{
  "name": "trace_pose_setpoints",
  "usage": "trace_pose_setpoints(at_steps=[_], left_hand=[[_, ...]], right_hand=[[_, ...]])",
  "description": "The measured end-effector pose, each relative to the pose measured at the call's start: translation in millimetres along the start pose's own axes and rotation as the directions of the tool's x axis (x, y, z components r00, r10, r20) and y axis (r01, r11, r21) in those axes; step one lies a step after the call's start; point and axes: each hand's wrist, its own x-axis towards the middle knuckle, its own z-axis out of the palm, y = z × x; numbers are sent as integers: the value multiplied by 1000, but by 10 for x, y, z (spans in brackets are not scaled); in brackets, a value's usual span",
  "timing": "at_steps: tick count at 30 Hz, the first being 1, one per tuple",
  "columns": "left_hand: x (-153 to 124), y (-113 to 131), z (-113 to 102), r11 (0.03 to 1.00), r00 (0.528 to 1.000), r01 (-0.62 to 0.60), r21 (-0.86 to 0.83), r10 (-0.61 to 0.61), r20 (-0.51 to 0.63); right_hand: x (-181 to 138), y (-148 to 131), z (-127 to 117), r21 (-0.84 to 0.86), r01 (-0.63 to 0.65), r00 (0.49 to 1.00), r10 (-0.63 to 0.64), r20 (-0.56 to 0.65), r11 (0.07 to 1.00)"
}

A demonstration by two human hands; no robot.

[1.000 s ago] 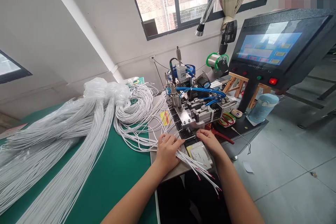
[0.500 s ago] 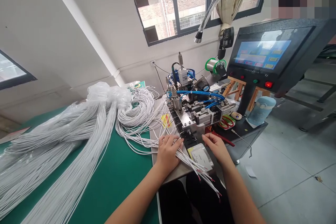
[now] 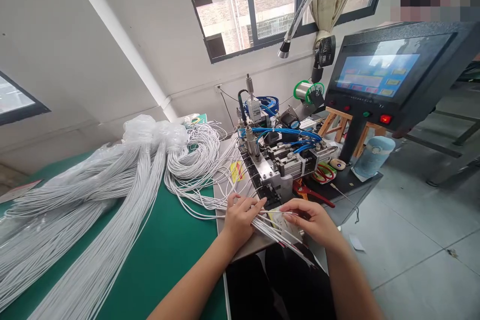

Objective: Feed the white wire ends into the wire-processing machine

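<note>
My left hand (image 3: 240, 217) lies over a bundle of thin white cables (image 3: 275, 234), its fingers curled round them at the table's edge. The cables' stripped, reddish ends fan out toward my lap. Thumb and fingertips of my right hand (image 3: 313, 220) pinch one white cable near its end, just in front of the machine's black fixture (image 3: 270, 194). This soldering machine (image 3: 268, 170) has metal cylinders and blue air hoses. Beneath the pinched cable, a pale block with a yellow label (image 3: 287, 225) is partly covered by the cables and my hand.
Long bundles of white cable (image 3: 108, 240) in plastic cover the green table (image 3: 161, 260) at left. A control screen (image 3: 377, 77) stands at right, above a blue water container (image 3: 375, 155). Red-handled pliers (image 3: 313, 194) lie beside the machine. A lamp (image 3: 285, 50) hangs overhead.
My right hand has come down and inward and now pinches a cable. The machine's rear upright cylinder has shifted left. My left hand stays on the bundle.
</note>
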Motion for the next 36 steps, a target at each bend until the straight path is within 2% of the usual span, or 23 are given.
trace_pose_setpoints(at_steps=[3,6,9,13,21,27,32,36], left_hand=[[9,11,-8,999,1000,2,-39,-2,13],[13,27,-19,996,1000,12,-90,-11,8],[13,45,-24,994,1000,27,-104,-28,-4],[8,50,-13,996,999,40,-85,-41,-15],[-28,14,55,999,999,47,28,-47,-1],[-20,7,62,998,998,59,17,-59,38],[2,19,18,998,996,25,-58,-20,88],[5,21,-9,999,992,29,-27,-25,123]], right_hand=[[45,80,37,66,-65,983,75,-168,996],[91,163,103,180,-100,925,158,-346,979],[132,220,175,259,-88,885,194,-422,962],[159,255,229,301,-100,879,226,-421,948],[133,229,129,214,-101,947,160,-279,972],[140,187,28,234,-121,973,162,-163,965],[229,259,-18,42,-169,952,174,-250,985],[284,336,-22,-174,-133,954,78,-289,976]])
